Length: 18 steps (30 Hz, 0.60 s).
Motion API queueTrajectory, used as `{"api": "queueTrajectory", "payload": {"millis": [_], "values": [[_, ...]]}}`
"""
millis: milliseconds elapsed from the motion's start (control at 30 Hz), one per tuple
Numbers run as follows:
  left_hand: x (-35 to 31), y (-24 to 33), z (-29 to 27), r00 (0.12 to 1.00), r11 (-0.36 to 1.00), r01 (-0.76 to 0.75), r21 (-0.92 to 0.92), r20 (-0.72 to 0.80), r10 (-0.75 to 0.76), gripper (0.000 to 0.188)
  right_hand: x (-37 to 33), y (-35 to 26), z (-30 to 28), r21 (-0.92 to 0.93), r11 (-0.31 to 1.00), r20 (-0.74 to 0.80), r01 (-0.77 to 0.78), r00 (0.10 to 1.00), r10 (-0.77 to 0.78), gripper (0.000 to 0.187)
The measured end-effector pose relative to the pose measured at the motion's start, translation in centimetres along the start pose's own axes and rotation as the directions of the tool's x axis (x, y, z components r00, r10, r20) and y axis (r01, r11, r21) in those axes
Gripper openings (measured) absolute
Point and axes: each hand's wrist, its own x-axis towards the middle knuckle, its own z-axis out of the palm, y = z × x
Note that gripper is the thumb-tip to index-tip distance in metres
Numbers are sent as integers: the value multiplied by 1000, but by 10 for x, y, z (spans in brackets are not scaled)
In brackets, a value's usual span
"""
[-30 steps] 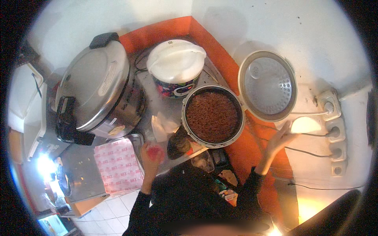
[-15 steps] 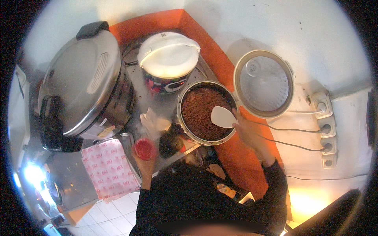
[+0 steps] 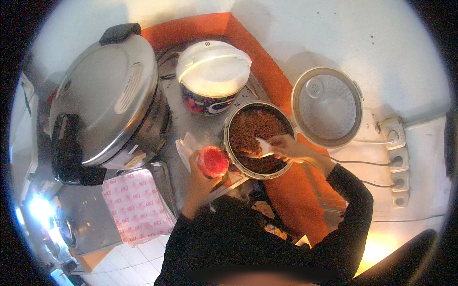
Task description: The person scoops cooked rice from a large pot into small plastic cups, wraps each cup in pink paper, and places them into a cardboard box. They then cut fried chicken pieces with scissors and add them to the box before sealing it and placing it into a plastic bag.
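My right hand (image 3: 290,148) is closed on the handle of a white rice paddle (image 3: 264,147). The blade is dug into reddish-brown cooked rice (image 3: 255,123) inside an open rice cooker (image 3: 227,142), and some rice rests on it. Just left of the cooker's rim, my left hand (image 3: 196,187) is wrapped round a small red cup (image 3: 213,162), with its round end facing up. Whether anything is in the cup, I cannot tell. The cooker's lid (image 3: 327,107) stands raised on the right side.
A second rice cooker (image 3: 214,71) with a closed white lid stands behind. On the left is a large steel cooker (image 3: 107,95) with black handles. Printed pink-and-white paper sheets (image 3: 137,205) lie on a metal tray (image 3: 168,178). Cords run to wall sockets (image 3: 398,158).
The paddle has gone from lying over the rice to being dug into it, turned by my right hand. My left hand has brought the red cup right, close to the cooker.
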Motion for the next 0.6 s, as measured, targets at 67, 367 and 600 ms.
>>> {"api": "queueTrajectory", "payload": {"millis": [67,367,600], "values": [[4,0,5,1000,995,11,-101,16,-10,93,4,-2,6,-56,996,25,67,998,-66,37],[14,-6,-2,971,910,-239,338,55,235,92,20,14,27,-52,954,-118,296,947,-300,47],[38,69,-7,966,961,-257,101,18,256,85,-20,24,12,187,945,-223,269,948,-226,45]]}}
